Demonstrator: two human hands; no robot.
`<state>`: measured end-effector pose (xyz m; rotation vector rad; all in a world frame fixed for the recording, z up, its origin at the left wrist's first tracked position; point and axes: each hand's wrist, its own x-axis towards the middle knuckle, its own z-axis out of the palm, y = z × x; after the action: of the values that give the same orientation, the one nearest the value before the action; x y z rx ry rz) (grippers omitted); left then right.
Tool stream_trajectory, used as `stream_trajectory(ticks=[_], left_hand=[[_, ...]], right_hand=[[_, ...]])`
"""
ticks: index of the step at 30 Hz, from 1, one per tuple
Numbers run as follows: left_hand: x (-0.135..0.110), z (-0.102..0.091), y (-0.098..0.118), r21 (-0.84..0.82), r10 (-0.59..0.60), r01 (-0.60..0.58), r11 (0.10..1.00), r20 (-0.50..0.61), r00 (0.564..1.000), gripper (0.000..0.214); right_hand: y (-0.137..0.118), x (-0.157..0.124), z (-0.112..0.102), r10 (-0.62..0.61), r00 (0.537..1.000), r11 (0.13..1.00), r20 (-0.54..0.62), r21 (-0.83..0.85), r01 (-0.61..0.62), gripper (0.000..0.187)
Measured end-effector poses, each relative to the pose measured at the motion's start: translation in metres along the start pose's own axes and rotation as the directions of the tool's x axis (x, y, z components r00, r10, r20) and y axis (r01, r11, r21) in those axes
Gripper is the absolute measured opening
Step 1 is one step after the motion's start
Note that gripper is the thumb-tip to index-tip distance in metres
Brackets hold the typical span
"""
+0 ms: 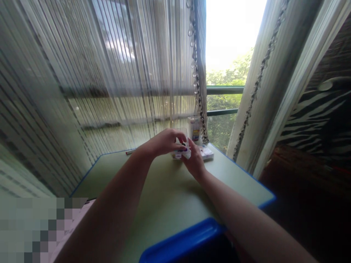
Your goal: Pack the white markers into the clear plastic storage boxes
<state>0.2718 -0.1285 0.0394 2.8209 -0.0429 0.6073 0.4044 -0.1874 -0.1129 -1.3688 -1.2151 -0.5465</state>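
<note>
Both my arms reach out over a green table (170, 197) with a blue edge. My left hand (161, 141) curls its fingers over the top of a small clear plastic container (183, 151) that stands on the table. My right hand (195, 157) closes on the same container from the right side. What is inside the container is too small to make out.
A white bottle with a label (194, 128) and a flat packet (207, 151) lie by the window behind my hands. A pen (130, 151) lies at the table's far left edge. Sheer striped curtains (115, 73) hang at left, a beaded cord (197, 80) beside them.
</note>
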Motion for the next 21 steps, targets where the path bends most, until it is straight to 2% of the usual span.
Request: stream_trajectory(ticks=[6, 11, 17, 21], left_hand=[[0.0024, 0.0026, -0.0002, 0.049, -0.026, 0.027, 0.998, -0.029, 0.999, 0.015], [0.0022, 0.0047, -0.0048, -0.005, -0.052, 0.052, 0.999, 0.011, 0.999, 0.019], [0.0008, 0.0031, -0.0042, 0.039, -0.058, 0.057, 0.998, 0.023, 0.998, 0.02], [-0.0005, 0.0008, -0.0026, 0.056, -0.086, 0.087, 0.995, -0.006, 0.996, 0.021]], right_hand=[[0.0002, -0.0004, -0.0014, 0.027, 0.999, 0.999, 0.025, 0.023, -0.028, 0.069], [0.0018, -0.0009, -0.0013, 0.042, 0.998, 0.999, 0.038, 0.031, -0.043, 0.07], [-0.0002, -0.001, -0.002, 0.028, 0.999, 0.997, 0.044, 0.07, -0.031, 0.069], [-0.0002, -0.0009, -0.0022, 0.047, 0.998, 0.997, 0.049, 0.059, -0.05, 0.07]])
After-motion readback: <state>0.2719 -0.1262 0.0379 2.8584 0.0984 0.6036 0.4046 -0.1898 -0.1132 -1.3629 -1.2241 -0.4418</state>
